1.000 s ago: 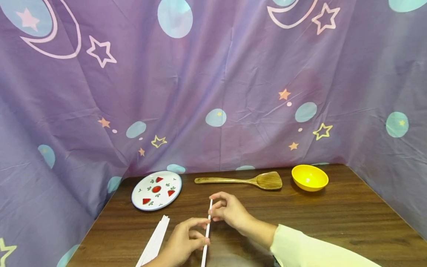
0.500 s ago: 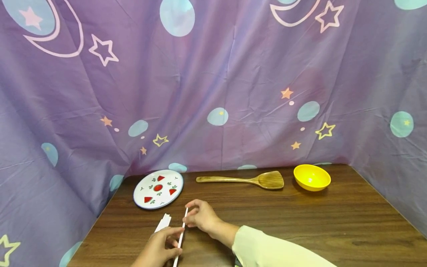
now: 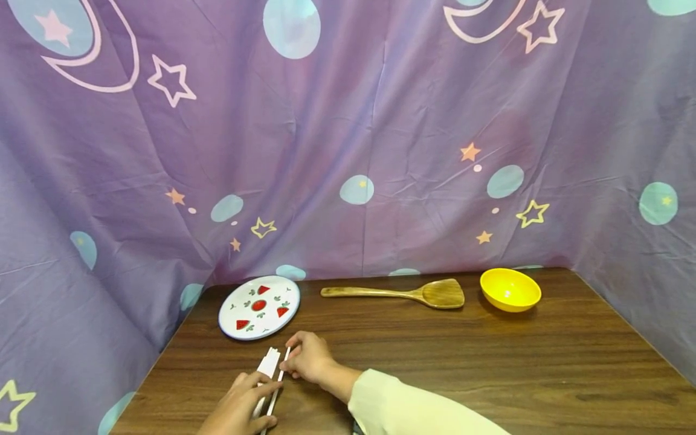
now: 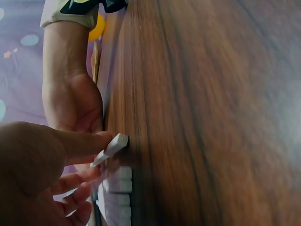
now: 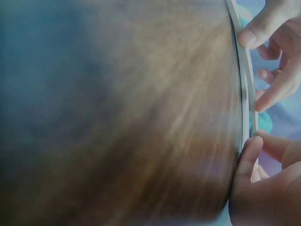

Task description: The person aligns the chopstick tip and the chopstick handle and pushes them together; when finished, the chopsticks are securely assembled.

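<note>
A thin white stick [image 3: 280,376] lies lengthwise between my two hands, close along the right side of a row of similar white sticks [image 3: 269,364]. My left hand [image 3: 236,403] pinches its near part between thumb and fingers, reaching over the row. My right hand [image 3: 311,357] pinches the far part with thumb and forefinger. In the left wrist view the held stick [image 4: 115,145] shows a square end, tilted and just beside the row's square ends [image 4: 120,193]. The right wrist view shows both thumbs along the stick [image 5: 249,75]. My left hand covers part of the row.
Behind the hands lies a white plate [image 3: 228,317] with a watermelon pattern. A wooden spatula [image 3: 391,293] lies along the back of the brown table [image 3: 489,374], and a yellow bowl [image 3: 510,290] stands at the back right. A purple curtain [image 3: 326,121] surrounds the table.
Both hands have carried the white stick leftward, from the middle of the table to the right side of the row of sticks. The view has shifted slightly.
</note>
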A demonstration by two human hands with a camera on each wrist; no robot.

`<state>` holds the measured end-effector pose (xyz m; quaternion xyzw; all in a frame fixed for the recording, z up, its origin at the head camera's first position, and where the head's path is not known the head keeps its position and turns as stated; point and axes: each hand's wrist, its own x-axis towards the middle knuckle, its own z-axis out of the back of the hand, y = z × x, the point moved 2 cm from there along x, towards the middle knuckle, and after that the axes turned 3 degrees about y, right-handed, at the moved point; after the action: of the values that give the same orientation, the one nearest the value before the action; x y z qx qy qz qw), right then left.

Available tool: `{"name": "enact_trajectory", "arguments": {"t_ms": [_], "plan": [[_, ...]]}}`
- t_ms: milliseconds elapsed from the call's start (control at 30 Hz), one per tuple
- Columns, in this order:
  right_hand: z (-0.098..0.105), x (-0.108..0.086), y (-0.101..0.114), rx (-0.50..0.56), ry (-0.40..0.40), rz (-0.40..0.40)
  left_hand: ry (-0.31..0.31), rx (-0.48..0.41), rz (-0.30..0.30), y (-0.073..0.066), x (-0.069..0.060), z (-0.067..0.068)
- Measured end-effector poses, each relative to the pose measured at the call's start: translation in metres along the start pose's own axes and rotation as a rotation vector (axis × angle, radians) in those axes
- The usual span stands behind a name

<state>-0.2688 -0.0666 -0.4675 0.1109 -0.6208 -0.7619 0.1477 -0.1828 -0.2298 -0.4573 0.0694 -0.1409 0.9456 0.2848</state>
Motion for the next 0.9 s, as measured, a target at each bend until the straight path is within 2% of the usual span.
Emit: {"name": "enact_trajectory", "arguments": {"t_ms": [133, 333, 533, 600, 700, 733, 800, 833, 900], "plan": [[-0.003, 0.004, 0.001, -0.06, 0.008, 0.008, -0.023, 0.028, -0.031, 0.009, -0.008, 0.0], [-0.007, 0.009, 0.003, -0.256, 0.009, 0.043, 0.011, -0.055, -0.077, 0.022, -0.015, 0.0], [-0.008, 0.012, 0.008, -0.502, 0.001, 0.096, -0.013, -0.08, -0.201, 0.033, -0.018, 0.001], [-0.008, 0.013, 0.009, -0.527, 0.01, 0.097, 0.011, -0.115, -0.216, 0.036, -0.019, 0.001], [-0.007, 0.014, 0.01, -0.565, 0.032, 0.1, 0.077, -0.194, -0.216, 0.044, -0.022, -0.002], [-0.007, 0.015, 0.011, -0.574, 0.042, 0.101, 0.143, -0.31, -0.162, 0.048, -0.023, -0.004], [-0.007, 0.017, 0.012, -0.611, 0.062, 0.115, 0.158, -0.344, -0.214, 0.06, -0.026, -0.01], [-0.007, 0.018, 0.012, -0.633, 0.074, 0.122, 0.173, -0.378, -0.221, 0.067, -0.029, -0.014], [-0.007, 0.021, 0.013, -0.677, 0.101, 0.135, 0.171, -0.399, -0.267, 0.078, -0.034, -0.018]]}}
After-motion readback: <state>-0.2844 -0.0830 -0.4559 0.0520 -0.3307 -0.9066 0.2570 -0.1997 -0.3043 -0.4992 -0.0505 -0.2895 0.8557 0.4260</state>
